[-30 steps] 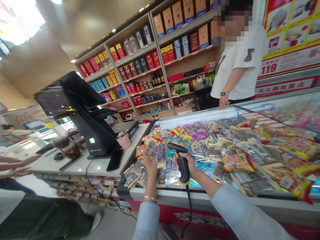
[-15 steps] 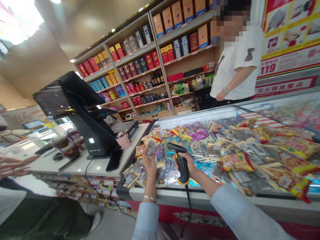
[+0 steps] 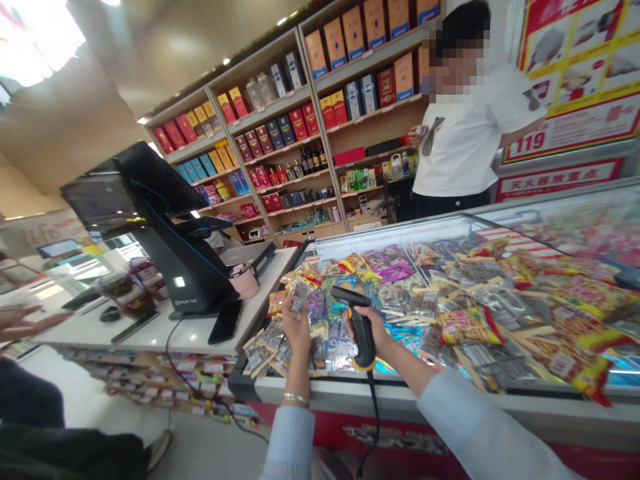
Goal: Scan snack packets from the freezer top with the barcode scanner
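My left hand (image 3: 296, 328) is raised over the freezer and grips a small clear snack packet (image 3: 300, 295) by its lower part, with a bracelet on the wrist. My right hand (image 3: 369, 328) is wrapped around the handle of a black and yellow handheld barcode scanner (image 3: 361, 327), whose head points toward the packet from a short distance. Its black cable (image 3: 373, 413) hangs down past the freezer's front edge. Beneath both hands, a glass-topped chest freezer (image 3: 400, 233) holds heaps of colourful snack packets (image 3: 470, 327).
A black POS terminal (image 3: 175, 247), a phone (image 3: 226, 321) and a pink cup (image 3: 244, 281) stand on the white counter (image 3: 150, 333) to the left. A person in a white T-shirt (image 3: 470, 133) stands beyond the freezer, before shelves of boxed goods (image 3: 300, 120). Another person's hand (image 3: 20, 321) reaches in at far left.
The person in the white T-shirt has raised a hand to chest height with a small item and turned slightly. My view has tilted a little; my hands have barely moved.
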`<state>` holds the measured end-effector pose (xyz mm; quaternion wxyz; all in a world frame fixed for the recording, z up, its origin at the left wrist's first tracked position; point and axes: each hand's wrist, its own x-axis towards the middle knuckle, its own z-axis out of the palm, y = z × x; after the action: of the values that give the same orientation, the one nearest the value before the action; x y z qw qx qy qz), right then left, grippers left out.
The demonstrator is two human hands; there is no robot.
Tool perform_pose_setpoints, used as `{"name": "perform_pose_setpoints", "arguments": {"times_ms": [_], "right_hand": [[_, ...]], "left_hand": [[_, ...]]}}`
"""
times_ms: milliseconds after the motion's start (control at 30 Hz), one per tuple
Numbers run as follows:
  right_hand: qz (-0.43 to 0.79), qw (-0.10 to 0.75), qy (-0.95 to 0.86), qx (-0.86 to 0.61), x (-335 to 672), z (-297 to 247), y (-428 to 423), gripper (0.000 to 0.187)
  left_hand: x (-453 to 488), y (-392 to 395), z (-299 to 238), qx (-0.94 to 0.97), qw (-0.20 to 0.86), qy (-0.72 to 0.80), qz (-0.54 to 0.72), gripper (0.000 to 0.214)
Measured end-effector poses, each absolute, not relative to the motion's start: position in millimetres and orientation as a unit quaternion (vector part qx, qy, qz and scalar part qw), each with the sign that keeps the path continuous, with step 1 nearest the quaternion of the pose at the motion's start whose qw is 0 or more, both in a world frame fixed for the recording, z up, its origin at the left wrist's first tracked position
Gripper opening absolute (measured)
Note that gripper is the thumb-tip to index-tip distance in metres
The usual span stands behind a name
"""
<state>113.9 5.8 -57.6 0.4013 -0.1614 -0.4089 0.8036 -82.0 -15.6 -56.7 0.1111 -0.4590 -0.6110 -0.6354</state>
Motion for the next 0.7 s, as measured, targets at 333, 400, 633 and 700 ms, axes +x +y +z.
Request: {"name": "perform_pose_setpoints", "arguments": {"times_ms": [333,400,633,700], "right_hand": [[0.802,0.413,-0.401,-0.162,114.1,-56.4,4.6,0.040],[0.804,0.410,-0.399,-0.165,114.2,-55.9,4.4,0.039],[0.807,0.403,-0.398,-0.165,113.9,-57.0,5.3,0.037],[0.809,0.402,-0.396,-0.164,113.5,-57.9,5.7,0.037]], "left_hand": [[-86.3,-11.1,-62.9,-0.465,0.112,-0.597,-0.645,0.032],[-86.7,-10.7,-64.0,-0.462,0.109,-0.594,-0.650,0.031],[-88.1,-9.9,-65.5,-0.471,0.122,-0.592,-0.642,0.027],[-88.2,-9.9,-65.6,-0.471,0.121,-0.592,-0.643,0.029]]}}
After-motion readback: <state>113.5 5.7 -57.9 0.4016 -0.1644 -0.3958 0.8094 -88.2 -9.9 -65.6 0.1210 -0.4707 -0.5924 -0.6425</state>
